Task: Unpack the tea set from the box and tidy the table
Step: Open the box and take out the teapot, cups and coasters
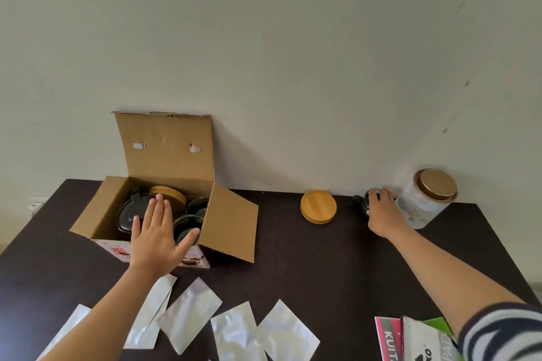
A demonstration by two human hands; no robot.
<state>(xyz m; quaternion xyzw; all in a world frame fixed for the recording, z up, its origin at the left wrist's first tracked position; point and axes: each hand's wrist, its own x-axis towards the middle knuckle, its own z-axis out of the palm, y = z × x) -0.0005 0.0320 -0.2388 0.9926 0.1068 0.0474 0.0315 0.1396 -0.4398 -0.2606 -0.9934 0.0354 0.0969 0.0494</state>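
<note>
The left hand (pixel 157 236) is spread flat, fingers straight, over the open box (pixel 164 214) at the back left of the desk (pixel 322 258); whether it touches anything I cannot tell. Inside are dark glass pieces and wooden lids, partly hidden. The right hand (pixel 381 211) curls round a small dark cup (pixel 362 203), mostly covered, beside a tin (pixel 425 199).

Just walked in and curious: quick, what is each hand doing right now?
Left hand: open, fingers spread flat above the open cardboard box.
Right hand: fingers curled round a small dark glass cup.
</note>
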